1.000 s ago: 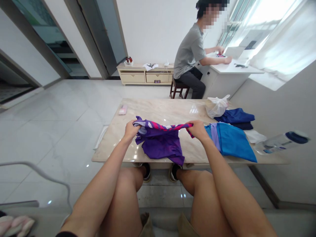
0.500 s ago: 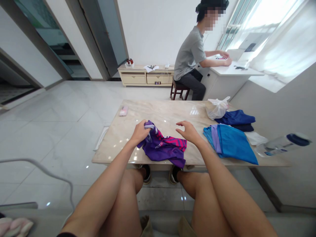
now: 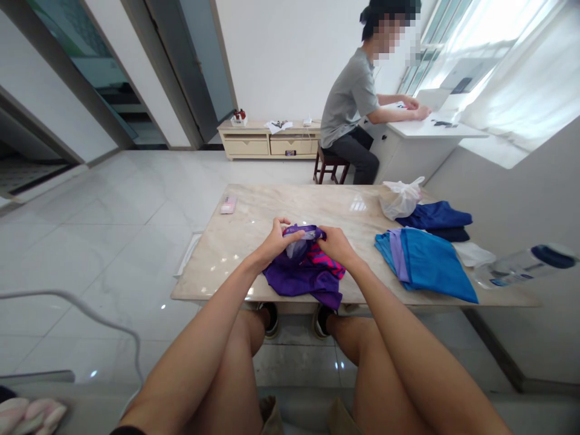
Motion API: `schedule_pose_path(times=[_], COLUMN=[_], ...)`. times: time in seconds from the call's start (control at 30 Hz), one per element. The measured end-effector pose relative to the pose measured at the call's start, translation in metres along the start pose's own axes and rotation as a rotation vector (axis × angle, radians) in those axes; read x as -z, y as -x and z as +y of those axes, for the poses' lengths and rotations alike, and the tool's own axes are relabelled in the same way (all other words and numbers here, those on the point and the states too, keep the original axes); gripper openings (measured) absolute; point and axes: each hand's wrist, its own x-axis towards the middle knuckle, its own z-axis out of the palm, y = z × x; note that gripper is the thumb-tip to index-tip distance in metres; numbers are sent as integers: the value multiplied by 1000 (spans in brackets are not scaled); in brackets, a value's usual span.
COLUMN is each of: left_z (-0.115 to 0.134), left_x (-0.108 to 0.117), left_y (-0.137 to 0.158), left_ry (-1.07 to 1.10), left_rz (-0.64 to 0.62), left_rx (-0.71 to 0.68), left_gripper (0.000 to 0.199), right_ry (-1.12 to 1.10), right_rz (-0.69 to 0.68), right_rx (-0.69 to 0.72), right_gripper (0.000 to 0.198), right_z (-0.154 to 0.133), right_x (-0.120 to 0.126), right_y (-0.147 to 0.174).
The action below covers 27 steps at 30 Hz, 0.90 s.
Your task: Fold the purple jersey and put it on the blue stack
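Observation:
A purple garment with pink stripes, which looks like a sports shirt (image 3: 302, 279), lies crumpled near the front edge of the marble-topped table (image 3: 254, 202). Its upper edge is lifted off the tabletop between my hands. My left hand (image 3: 278, 240) grips that edge on the left, thumb over the cloth. On the other side my right hand (image 3: 334, 241) pinches the same edge with closed fingers. Part of the pale inside of the cloth shows between them. The lower part of the shirt rests on the table, one corner hanging over the front edge.
To the right lie folded blue clothes (image 3: 432, 263), dark blue cloth (image 3: 437, 216), a white plastic bag (image 3: 401, 198) and a clear bottle (image 3: 521, 269). A pink packet (image 3: 229, 204) sits at the table's far left. Beyond, a person (image 3: 351, 99) sits at a white desk (image 3: 435, 127).
My right hand, open and apart from the shirt before, has moved left and taken hold of its edge. My left hand has shifted right with the cloth, and the edge is now stretched between both.

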Motion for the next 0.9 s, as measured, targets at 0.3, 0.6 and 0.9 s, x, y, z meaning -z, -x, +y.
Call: schedule_pose_path(times=[0.3,0.6,0.9], left_z=[-18,-8,2], left_x=[38,47,25], left_y=[-17,-11,-6], left_ry=[-677,-614,-500], left_rz=[356,337,207], left_rx=[-178,-296,-312], left_gripper=[21,21,27], right_ry=[38,-17,-292], right_rz=[132,-21,-40], right_rx=[0,80,117], right_gripper=[37,25,40], right_z=[11,22,-37], right_x=[8,14,-35], right_y=[3,4,1])
